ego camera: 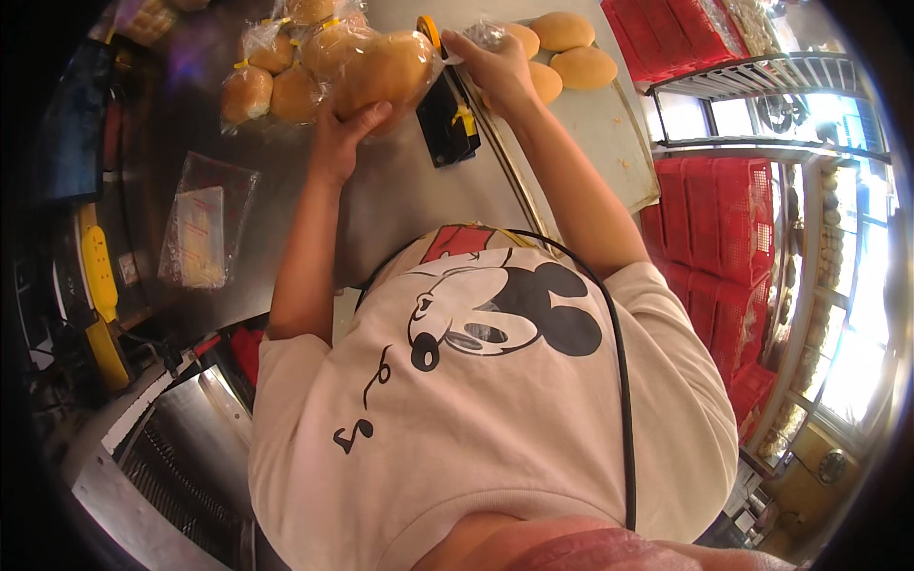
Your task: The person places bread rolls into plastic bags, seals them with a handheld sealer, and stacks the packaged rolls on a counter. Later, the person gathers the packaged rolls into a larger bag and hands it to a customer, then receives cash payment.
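Note:
My left hand (346, 135) holds a large bread roll in a clear plastic bag (389, 68) from below, thumb across its near side. My right hand (500, 68) pinches the bag's gathered neck, and loose plastic sticks out beyond the fingers. Between the hands stands a black bag-neck tape sealer (444, 121) with a yellow tape roll (427, 32) on top. The bag's neck lies close by the sealer; whether it touches cannot be told. Left of the held roll, several bagged rolls (271, 78) with yellow tape closures are heaped on the steel table (428, 193).
Several unwrapped rolls (582, 68) lie on a metal tray (607, 143) at right. A packet of flat clear bags (203, 228) lies on the left. Stacked red crates (707, 214) and a metal rack (757, 75) stand to the right. A yellow power strip (98, 264) hangs at far left.

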